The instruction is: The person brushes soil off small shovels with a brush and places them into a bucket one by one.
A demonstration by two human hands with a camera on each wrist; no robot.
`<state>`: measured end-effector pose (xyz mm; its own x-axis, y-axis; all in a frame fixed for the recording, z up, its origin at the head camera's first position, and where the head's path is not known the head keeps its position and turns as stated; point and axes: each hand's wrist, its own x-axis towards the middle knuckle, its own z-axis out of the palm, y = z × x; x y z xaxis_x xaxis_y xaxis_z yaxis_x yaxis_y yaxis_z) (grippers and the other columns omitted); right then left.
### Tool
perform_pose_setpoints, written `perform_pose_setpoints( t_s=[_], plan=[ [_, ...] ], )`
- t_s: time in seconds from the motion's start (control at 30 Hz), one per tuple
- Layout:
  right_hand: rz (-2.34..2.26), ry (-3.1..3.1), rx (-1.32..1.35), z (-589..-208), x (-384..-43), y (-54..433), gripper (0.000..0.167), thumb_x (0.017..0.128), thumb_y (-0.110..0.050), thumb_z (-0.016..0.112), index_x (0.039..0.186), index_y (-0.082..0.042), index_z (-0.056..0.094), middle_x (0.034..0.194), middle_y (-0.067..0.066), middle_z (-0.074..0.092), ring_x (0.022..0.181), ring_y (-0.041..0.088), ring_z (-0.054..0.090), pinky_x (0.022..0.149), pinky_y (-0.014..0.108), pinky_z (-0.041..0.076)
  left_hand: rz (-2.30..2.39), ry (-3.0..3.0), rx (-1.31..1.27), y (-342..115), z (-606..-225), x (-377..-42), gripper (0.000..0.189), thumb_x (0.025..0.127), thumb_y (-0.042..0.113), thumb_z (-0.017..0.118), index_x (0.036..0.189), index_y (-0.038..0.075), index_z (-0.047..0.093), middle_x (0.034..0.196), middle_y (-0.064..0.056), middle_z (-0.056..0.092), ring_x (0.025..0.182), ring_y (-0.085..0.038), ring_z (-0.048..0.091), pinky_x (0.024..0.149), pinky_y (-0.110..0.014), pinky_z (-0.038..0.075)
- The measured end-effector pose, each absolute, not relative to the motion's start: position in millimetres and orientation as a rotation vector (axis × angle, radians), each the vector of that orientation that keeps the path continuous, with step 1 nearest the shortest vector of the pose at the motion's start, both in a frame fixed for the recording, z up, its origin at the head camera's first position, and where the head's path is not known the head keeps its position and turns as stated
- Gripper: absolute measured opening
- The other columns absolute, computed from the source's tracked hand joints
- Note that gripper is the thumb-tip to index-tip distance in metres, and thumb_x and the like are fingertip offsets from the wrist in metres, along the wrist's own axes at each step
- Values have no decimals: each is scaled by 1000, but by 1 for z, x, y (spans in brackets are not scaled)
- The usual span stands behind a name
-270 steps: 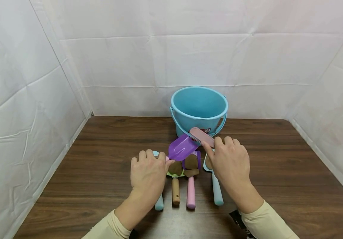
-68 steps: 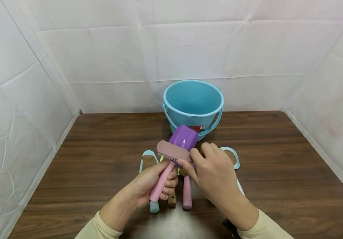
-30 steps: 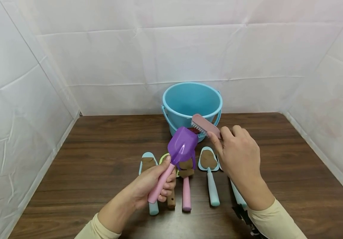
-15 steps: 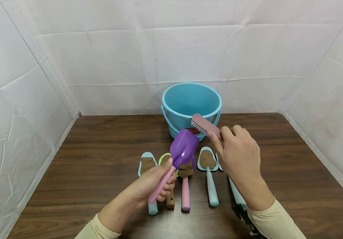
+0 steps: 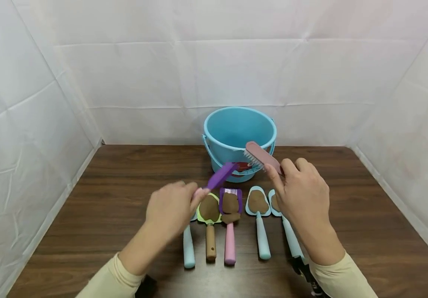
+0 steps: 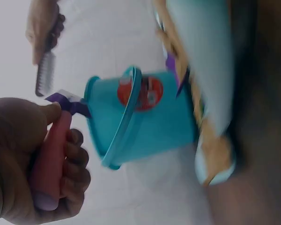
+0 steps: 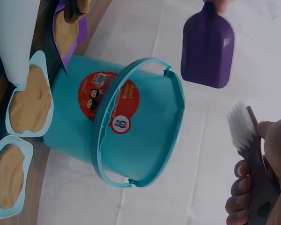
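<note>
My left hand (image 5: 170, 207) grips the pink handle (image 6: 51, 159) of a toy shovel, back of the hand up. Its purple blade (image 5: 221, 176) appears nearly edge-on in the head view, in front of the bucket; the right wrist view shows its broad face. My right hand (image 5: 303, 203) holds a dusty-pink brush (image 5: 262, 156) with white bristles (image 7: 241, 126) facing the shovel side. A gap separates brush and blade. Behind both stands a light blue bucket (image 5: 223, 156) with a red label, its handle hanging down in front.
Several shovels lie in a row on the brown table (image 5: 124, 198), brown material on their scoops: a green one with a wooden handle (image 5: 211, 244), a purple one with a pink handle (image 5: 230, 244), and light blue ones (image 5: 262, 238). White sheeting (image 5: 236, 70) encloses the table.
The brush, earlier across the shovel near its neck, has moved off to the upper right. My left hand has since turned over, tipping the blade from face-up to nearly edge-on.
</note>
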<state>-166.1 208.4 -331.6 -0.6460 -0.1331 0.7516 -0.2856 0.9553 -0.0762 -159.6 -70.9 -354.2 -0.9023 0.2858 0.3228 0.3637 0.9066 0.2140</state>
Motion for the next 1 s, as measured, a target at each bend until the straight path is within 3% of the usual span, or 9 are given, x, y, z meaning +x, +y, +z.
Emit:
perform_pose_setpoints(
  t_s=[0.1, 0.27, 0.53, 0.8, 1.0],
  plan=[
    [244, -2264, 279, -330, -166, 212, 49, 100, -46, 60, 75, -5, 54, 65, 8, 38, 56, 23, 35, 44, 37, 35, -192, -2602, -496, -72, -340, -175, 46, 100, 53, 56, 72, 16, 56, 58, 1, 43, 50, -16, 41, 40, -28, 32],
    [263, -2287, 225, -329, -163, 215, 47, 100, -45, 60, 75, -6, 53, 66, 7, 38, 57, 22, 35, 46, 36, 33, -39, -2459, -539, -62, -313, -201, 48, 101, 54, 54, 74, 13, 57, 60, -2, 43, 53, -18, 43, 40, -28, 32],
    [275, -2323, 196, -328, -158, 213, 45, 100, -44, 61, 74, -8, 52, 66, 7, 38, 57, 23, 36, 46, 39, 36, 144, -2530, -603, -31, -286, -253, 47, 103, 51, 50, 77, 14, 63, 65, -5, 50, 62, -22, 52, 50, -34, 48],
    [267, -2345, 196, -326, -153, 208, 44, 99, -45, 61, 79, -7, 60, 68, 7, 44, 59, 22, 40, 46, 39, 39, 287, -2622, -706, -4, -272, -292, 50, 101, 52, 55, 66, 17, 64, 61, 1, 47, 63, -18, 57, 56, -34, 53],
    [262, -2354, 201, -324, -152, 205, 44, 99, -46, 62, 78, -7, 58, 67, 7, 42, 59, 21, 39, 47, 37, 38, 353, -2677, -711, 2, -272, -307, 49, 101, 52, 54, 70, 17, 68, 61, 2, 49, 64, -16, 56, 57, -32, 52]
  ],
)
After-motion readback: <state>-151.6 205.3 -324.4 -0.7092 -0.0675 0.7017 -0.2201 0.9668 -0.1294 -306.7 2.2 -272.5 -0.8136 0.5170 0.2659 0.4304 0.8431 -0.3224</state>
